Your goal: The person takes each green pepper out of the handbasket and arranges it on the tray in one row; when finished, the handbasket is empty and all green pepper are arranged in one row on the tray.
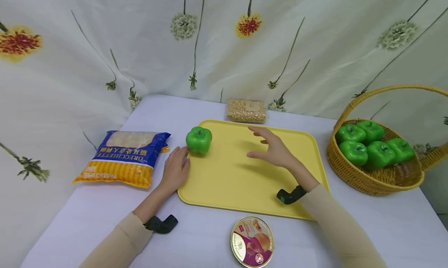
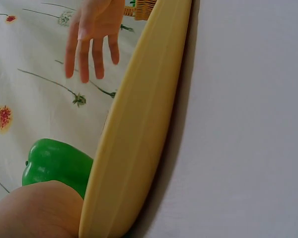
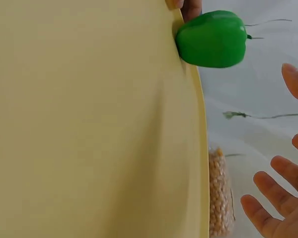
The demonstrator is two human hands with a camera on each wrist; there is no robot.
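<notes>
A yellow tray (image 1: 224,174) lies on the white tabletop, with one green bell pepper (image 1: 199,140) standing at its back left corner. My left hand (image 1: 175,170) holds the tray's left rim, the thumb on the inner side and the fingers outside, just in front of the pepper. Above the right half of the tray hovers my right hand (image 1: 271,148), fingers spread and nothing in them; its shadow falls on the tray. In the right wrist view the pepper (image 3: 212,39) shows beside the left hand's fingertips (image 3: 191,9).
To the right stands a wicker basket (image 1: 364,182) with a tall handle and several green bell peppers (image 1: 379,154). A blue and yellow orecchiette bag (image 1: 122,157) lies left of the tray. Behind it sits a pack of yellow grains (image 1: 241,111); a round tin (image 1: 252,241) is in front.
</notes>
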